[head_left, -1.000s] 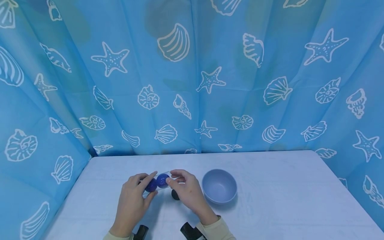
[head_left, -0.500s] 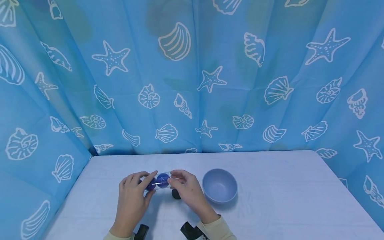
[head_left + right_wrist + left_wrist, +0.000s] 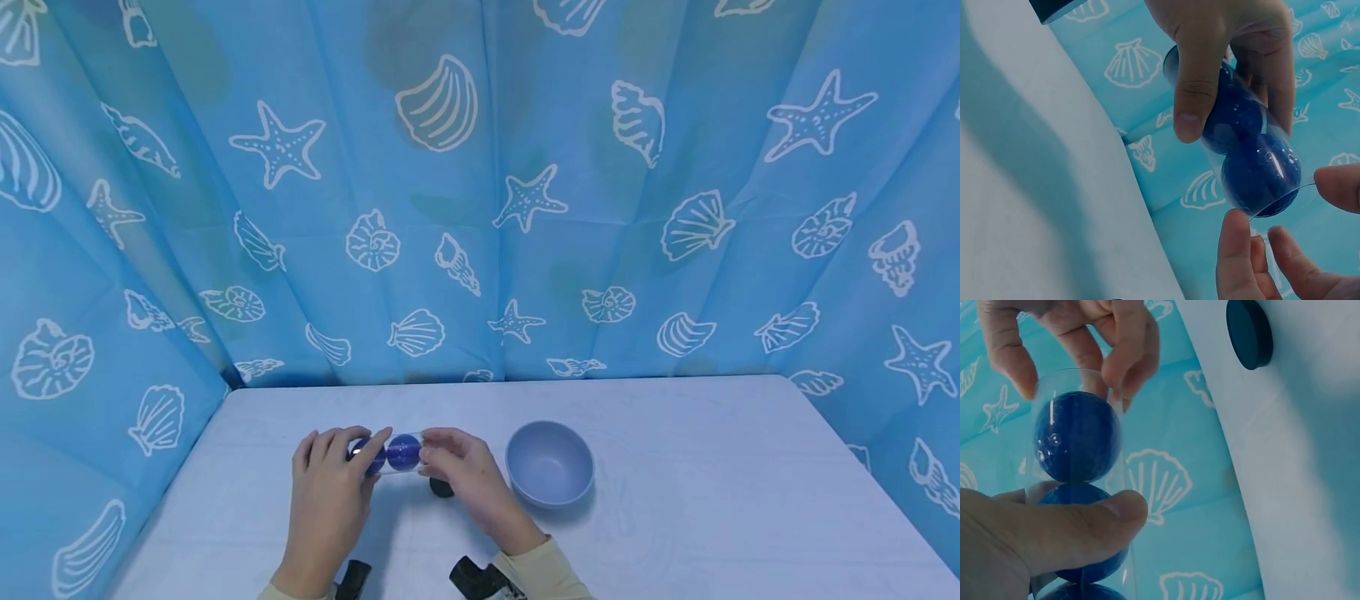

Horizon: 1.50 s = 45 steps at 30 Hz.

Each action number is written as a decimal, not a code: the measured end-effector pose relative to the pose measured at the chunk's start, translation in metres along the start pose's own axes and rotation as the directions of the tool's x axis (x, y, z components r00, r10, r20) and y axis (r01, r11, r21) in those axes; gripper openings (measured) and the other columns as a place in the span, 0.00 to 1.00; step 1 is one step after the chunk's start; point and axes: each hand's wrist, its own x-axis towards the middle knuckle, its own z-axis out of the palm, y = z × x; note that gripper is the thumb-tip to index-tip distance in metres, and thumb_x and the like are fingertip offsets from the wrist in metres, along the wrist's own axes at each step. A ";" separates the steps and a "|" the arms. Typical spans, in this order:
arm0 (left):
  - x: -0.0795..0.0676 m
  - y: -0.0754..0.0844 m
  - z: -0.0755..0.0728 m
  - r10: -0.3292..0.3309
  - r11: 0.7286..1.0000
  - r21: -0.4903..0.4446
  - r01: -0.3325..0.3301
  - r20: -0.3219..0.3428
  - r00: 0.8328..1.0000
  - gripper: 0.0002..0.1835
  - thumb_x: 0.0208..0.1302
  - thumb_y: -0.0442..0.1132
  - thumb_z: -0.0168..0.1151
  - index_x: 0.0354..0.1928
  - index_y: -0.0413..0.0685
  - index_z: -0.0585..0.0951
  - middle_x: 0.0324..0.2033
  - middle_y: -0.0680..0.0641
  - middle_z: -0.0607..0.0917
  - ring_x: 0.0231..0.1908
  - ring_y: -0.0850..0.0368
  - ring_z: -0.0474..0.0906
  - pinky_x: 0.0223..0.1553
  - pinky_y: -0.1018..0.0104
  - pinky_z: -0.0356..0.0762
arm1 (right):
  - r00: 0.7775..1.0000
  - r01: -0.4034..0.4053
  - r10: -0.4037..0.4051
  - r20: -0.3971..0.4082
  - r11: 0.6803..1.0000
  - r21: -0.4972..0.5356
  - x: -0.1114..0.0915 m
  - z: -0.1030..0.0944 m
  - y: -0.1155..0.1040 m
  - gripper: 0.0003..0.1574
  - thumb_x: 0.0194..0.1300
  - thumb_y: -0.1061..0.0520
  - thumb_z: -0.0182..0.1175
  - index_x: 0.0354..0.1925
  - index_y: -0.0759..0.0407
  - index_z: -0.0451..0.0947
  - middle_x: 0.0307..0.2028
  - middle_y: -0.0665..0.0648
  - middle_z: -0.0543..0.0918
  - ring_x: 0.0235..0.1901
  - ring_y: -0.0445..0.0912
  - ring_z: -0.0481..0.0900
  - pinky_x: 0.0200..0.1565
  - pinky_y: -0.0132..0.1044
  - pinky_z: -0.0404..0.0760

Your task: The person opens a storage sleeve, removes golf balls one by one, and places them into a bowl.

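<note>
My left hand [image 3: 324, 492] grips a clear tube [image 3: 1079, 380] around its middle, thumb across one side. Inside the tube sit several glossy dark blue balls [image 3: 403, 452] in a row. At the tube's open end is my right hand [image 3: 474, 485], with thumb and fingertips pinching the rim in the right wrist view. Held above the table, the tube lies nearly level in the head view. Just below the right hand, a round black cap [image 3: 441, 487] rests on the table, partly covered by that hand.
A blue-grey bowl [image 3: 549, 464] stands on the white-covered table [image 3: 712, 492], just right of my right hand. Behind the table hangs a blue curtain [image 3: 480, 275] with white shell and starfish prints. Black wrist devices [image 3: 476, 577] show by the sleeves.
The tube has turned from slightly tilted to nearly level and shifted a little left with my left hand. My right hand stays at its open end; bowl and cap have not moved.
</note>
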 end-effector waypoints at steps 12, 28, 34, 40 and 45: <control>0.000 0.002 -0.008 0.007 1.000 0.024 -0.006 -0.026 1.000 0.32 0.46 0.29 0.81 0.56 0.56 0.86 0.50 0.42 0.83 0.57 0.40 0.72 0.70 0.32 0.53 | 0.992 -0.121 0.113 0.049 0.968 0.218 0.004 0.002 0.005 0.30 0.72 0.56 0.59 0.67 0.68 0.68 0.57 0.60 0.80 0.53 0.49 0.83 0.59 0.40 0.80; -0.002 0.002 -0.010 0.060 0.995 0.086 -0.055 -0.047 0.997 0.29 0.51 0.22 0.75 0.54 0.54 0.87 0.51 0.39 0.83 0.58 0.39 0.72 0.73 0.35 0.48 | 0.985 -0.153 0.117 0.123 0.928 0.341 0.006 0.003 0.016 0.28 0.73 0.62 0.57 0.67 0.69 0.68 0.60 0.64 0.78 0.59 0.55 0.79 0.61 0.42 0.78; -0.002 0.002 -0.009 0.043 0.997 0.068 -0.040 -0.051 0.998 0.28 0.49 0.24 0.77 0.53 0.54 0.87 0.51 0.39 0.83 0.58 0.39 0.72 0.72 0.34 0.50 | 0.986 -0.140 0.102 0.133 0.938 0.317 0.007 0.002 0.016 0.29 0.74 0.62 0.57 0.69 0.70 0.66 0.62 0.65 0.76 0.62 0.56 0.77 0.61 0.42 0.79; 0.000 0.003 -0.007 -0.007 0.999 0.053 0.009 -0.042 0.999 0.30 0.45 0.28 0.81 0.54 0.54 0.87 0.51 0.39 0.83 0.58 0.39 0.72 0.71 0.32 0.52 | 0.990 -0.119 0.100 0.097 0.970 0.211 0.006 -0.001 0.010 0.29 0.73 0.60 0.60 0.68 0.67 0.69 0.57 0.63 0.80 0.55 0.53 0.82 0.58 0.40 0.81; 0.000 0.002 -0.005 -0.013 0.999 0.030 0.014 -0.042 0.999 0.30 0.44 0.27 0.81 0.53 0.52 0.87 0.50 0.39 0.83 0.56 0.39 0.74 0.70 0.33 0.57 | 0.992 -0.114 0.103 0.077 0.981 0.156 0.005 -0.001 0.006 0.30 0.71 0.58 0.63 0.67 0.65 0.70 0.55 0.61 0.82 0.54 0.52 0.83 0.57 0.40 0.82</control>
